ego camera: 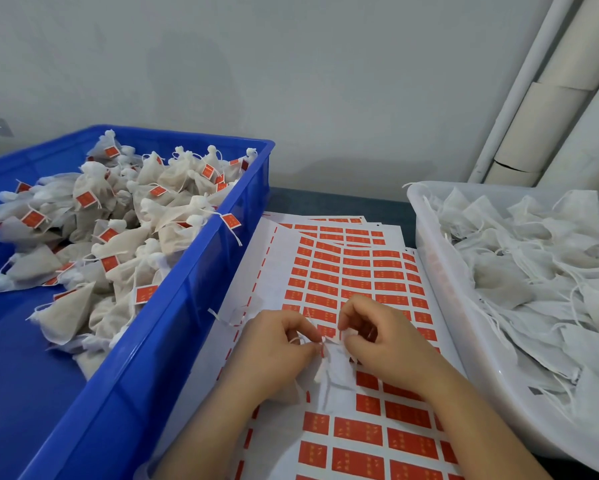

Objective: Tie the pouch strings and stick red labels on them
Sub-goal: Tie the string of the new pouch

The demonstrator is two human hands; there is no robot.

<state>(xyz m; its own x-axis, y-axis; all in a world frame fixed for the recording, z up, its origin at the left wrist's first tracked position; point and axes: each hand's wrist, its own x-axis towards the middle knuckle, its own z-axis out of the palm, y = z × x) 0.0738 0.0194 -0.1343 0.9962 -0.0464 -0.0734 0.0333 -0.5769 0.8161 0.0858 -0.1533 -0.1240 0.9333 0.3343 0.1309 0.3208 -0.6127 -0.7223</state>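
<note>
Pouch (336, 374), one, unfinished: lies mid-sheet on the label sheet (278, 258), toward its near edge. Your left hand (280, 346) and right hand (382, 337) both pinch its strings (295, 339) at the neck. Draw both ends evenly, seat the knot tight against the gather, then peel a red label (358, 432).

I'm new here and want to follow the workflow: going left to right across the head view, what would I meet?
Blue crate of labelled pouches → left hand → pouch → right hand → white tub of unlabelled pouches.
</note>
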